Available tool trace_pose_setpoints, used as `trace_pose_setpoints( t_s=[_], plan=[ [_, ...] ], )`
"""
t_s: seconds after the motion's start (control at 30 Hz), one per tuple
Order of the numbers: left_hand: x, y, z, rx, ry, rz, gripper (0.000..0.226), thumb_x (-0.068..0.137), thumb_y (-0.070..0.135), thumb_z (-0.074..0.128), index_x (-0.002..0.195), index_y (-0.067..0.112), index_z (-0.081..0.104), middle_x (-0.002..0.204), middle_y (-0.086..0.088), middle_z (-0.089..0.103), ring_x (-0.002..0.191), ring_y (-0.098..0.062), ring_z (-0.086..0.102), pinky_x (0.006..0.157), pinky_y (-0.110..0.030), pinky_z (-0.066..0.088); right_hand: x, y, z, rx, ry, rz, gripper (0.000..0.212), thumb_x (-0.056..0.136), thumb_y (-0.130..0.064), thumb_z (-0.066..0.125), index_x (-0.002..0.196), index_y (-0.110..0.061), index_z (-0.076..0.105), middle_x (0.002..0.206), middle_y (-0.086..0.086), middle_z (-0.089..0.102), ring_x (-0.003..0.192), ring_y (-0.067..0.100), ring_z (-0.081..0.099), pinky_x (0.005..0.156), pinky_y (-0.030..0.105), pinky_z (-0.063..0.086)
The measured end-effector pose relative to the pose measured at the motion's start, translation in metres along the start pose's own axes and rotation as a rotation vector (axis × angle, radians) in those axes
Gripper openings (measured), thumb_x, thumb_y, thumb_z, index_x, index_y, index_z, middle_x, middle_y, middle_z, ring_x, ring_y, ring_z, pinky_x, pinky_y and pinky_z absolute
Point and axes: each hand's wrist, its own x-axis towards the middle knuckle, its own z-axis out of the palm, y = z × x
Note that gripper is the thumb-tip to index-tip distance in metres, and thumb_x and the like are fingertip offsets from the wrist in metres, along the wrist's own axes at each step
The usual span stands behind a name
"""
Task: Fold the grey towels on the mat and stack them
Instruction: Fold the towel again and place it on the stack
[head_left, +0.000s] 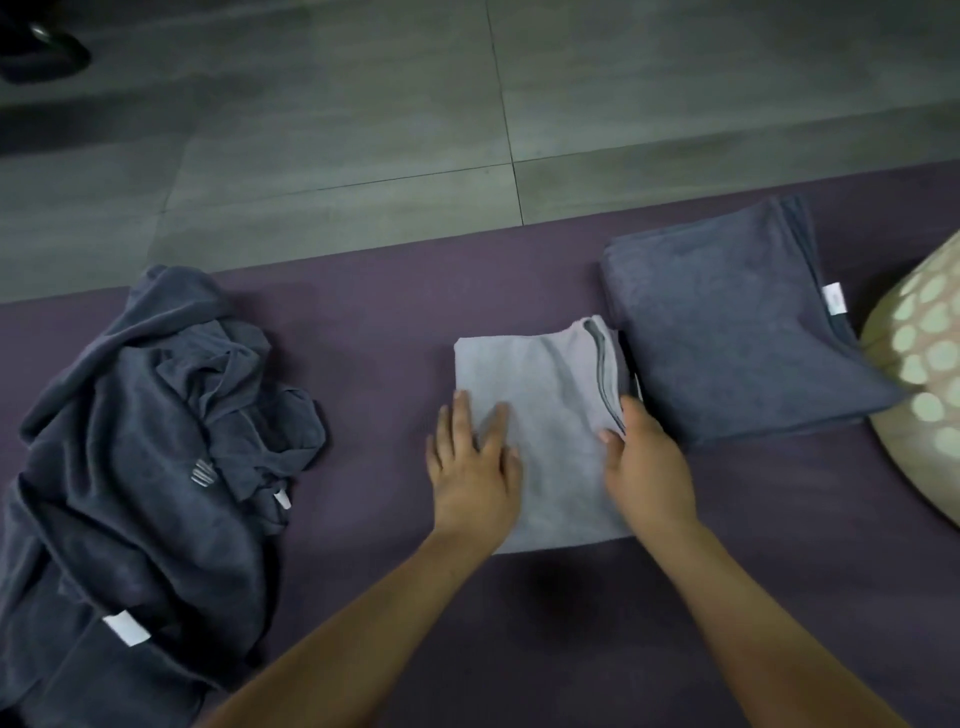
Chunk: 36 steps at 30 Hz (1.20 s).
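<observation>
With dark folded towels (737, 332) stacked at the mat's (395, 322) right, the flat left hand (475, 467) presses the folded light grey towel (545, 415) while the right hand (647, 467) pinches its edge, and a crumpled pile (150, 441) remains unfolded
</observation>
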Motion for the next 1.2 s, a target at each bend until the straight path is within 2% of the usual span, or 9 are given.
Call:
trace_pose_setpoints(
  t_s=[0.1, 0.23, 0.43, 0.6, 0.67, 0.77, 0.93, 1.13, 1.2],
  plan=[
    [-0.006, -0.009, 0.006, -0.137, -0.039, -0.113, 0.059, 0.091, 0.058, 0.024, 0.148, 0.041, 0.02, 0.156, -0.013, 0.008, 0.14, -0.029, 0.017, 0.115, -0.041, 0.018, -0.001, 0.004, 0.009, -0.098, -0.006, -0.002, 0.037, 0.095, -0.017, 0.048, 0.13, -0.005, 0.045, 0.118, 0.018, 0.059, 0.101, 0.037, 0.058, 0.074, 0.037, 0.043],
    [0.002, 0.005, -0.012, -0.551, -0.017, -0.274, 0.06, 0.096, 0.033, 0.052, 0.148, 0.037, 0.023, 0.128, 0.005, 0.031, 0.092, -0.002, 0.044, 0.086, -0.015, 0.033, -0.006, 0.012, 0.013, -0.024, 0.023, 0.008, 0.034, 0.094, -0.02, 0.052, 0.123, -0.002, 0.052, 0.109, 0.021, 0.064, 0.095, 0.039, 0.06, 0.073, 0.04, 0.046],
    [-0.012, -0.012, -0.041, -0.416, 0.155, -0.213, 0.05, 0.096, 0.027, 0.049, 0.142, 0.04, 0.035, 0.112, 0.005, 0.036, 0.066, -0.002, 0.044, 0.07, -0.01, 0.03, -0.014, 0.001, 0.021, 0.165, -0.029, 0.007, 0.03, 0.094, -0.026, 0.053, 0.11, -0.001, 0.055, 0.094, 0.021, 0.067, 0.085, 0.038, 0.062, 0.064, 0.029, 0.041],
    [-0.034, -0.056, -0.044, -0.22, 0.029, -0.372, 0.054, 0.097, 0.037, 0.043, 0.148, 0.038, 0.023, 0.118, 0.0, 0.033, 0.08, -0.02, 0.048, 0.077, -0.029, 0.039, -0.025, -0.014, 0.045, 0.131, -0.109, 0.005, 0.037, 0.096, -0.031, 0.047, 0.121, -0.004, 0.049, 0.114, 0.018, 0.06, 0.097, 0.036, 0.06, 0.074, 0.036, 0.046],
    [-0.037, -0.063, -0.034, -0.113, 0.027, -0.361, 0.057, 0.096, 0.043, 0.039, 0.15, 0.03, 0.025, 0.136, -0.011, 0.032, 0.108, -0.03, 0.047, 0.092, -0.04, 0.04, -0.028, -0.013, 0.047, 0.018, -0.014, 0.043, 0.043, 0.093, -0.03, 0.053, 0.13, -0.008, 0.046, 0.124, 0.016, 0.051, 0.099, 0.035, 0.057, 0.079, 0.038, 0.045],
    [-0.029, -0.066, -0.018, 0.116, 0.127, -0.1, 0.062, 0.09, 0.041, 0.035, 0.143, 0.009, 0.04, 0.146, -0.025, 0.033, 0.133, -0.04, 0.029, 0.108, -0.053, 0.027, -0.029, -0.017, 0.055, -0.237, 0.232, -0.28, 0.047, 0.085, -0.029, 0.054, 0.13, -0.015, 0.051, 0.129, 0.01, 0.053, 0.112, 0.029, 0.047, 0.093, 0.042, 0.035],
    [-0.019, -0.072, 0.002, 0.319, 0.036, 0.151, 0.066, 0.09, 0.044, 0.031, 0.148, 0.012, 0.03, 0.157, -0.015, 0.018, 0.147, -0.027, 0.002, 0.115, -0.053, 0.004, -0.016, -0.026, 0.086, -0.415, -0.102, -0.749, 0.051, 0.092, -0.043, 0.033, 0.136, -0.021, 0.047, 0.147, 0.002, 0.041, 0.139, 0.023, 0.023, 0.111, 0.045, 0.015],
    [-0.017, -0.072, 0.006, 0.26, 0.006, 0.032, 0.067, 0.09, 0.052, 0.027, 0.151, 0.026, 0.019, 0.159, -0.012, 0.009, 0.146, -0.026, -0.001, 0.112, -0.057, 0.008, 0.014, -0.016, 0.08, -0.384, -0.136, -0.396, 0.063, 0.089, -0.053, 0.002, 0.147, -0.029, -0.004, 0.155, -0.008, -0.011, 0.146, 0.019, -0.006, 0.116, 0.041, -0.011],
    [-0.02, -0.07, 0.005, 0.185, 0.026, 0.018, 0.064, 0.09, 0.049, 0.031, 0.15, 0.025, 0.026, 0.157, -0.018, 0.015, 0.145, -0.029, 0.005, 0.111, -0.055, 0.017, 0.011, -0.019, 0.08, -0.319, -0.132, -0.297, 0.063, 0.09, -0.052, 0.0, 0.148, -0.028, -0.007, 0.156, -0.007, -0.015, 0.145, 0.025, 0.001, 0.118, 0.042, 0.0]
  ],
)
